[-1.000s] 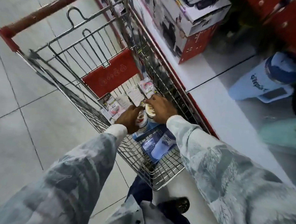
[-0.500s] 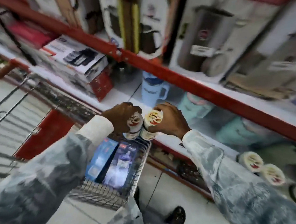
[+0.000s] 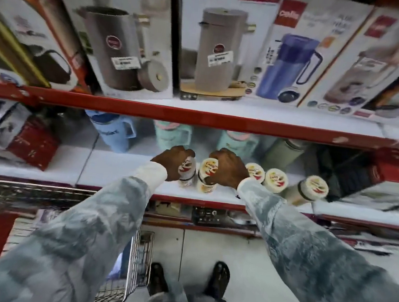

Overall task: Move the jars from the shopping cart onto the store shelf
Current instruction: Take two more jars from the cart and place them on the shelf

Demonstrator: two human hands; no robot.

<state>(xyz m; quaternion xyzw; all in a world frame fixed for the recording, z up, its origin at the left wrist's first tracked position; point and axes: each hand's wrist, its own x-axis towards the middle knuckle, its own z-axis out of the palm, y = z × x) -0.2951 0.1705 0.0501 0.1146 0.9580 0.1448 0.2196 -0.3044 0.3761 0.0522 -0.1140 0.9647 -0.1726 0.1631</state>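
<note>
Left hand [image 3: 171, 162] grip clenched around a small clear-bodied jar with a cream printed lid [image 3: 186, 171]; right hand [image 3: 228, 169] grip clenched around a second jar of the same kind [image 3: 206, 176]. Both jars sit side by side, nearly touching, low over the front part of the white store shelf with red edge [image 3: 122, 180]; bases look down on or just above the surface, cannot tell which. Neither let go yet. Just right of the right hand, three more matching jars [image 3: 276, 177] stand in a row on the same shelf, so that part looks done. Pastel insulated mugs [image 3: 173, 133] stand behind. Metal wire shopping cart [image 3: 130, 273] shows only a corner at lower left; what's left inside is mostly hidden by sleeves. Judgement: midway, five jars at shelf, remainder unknown.
</note>
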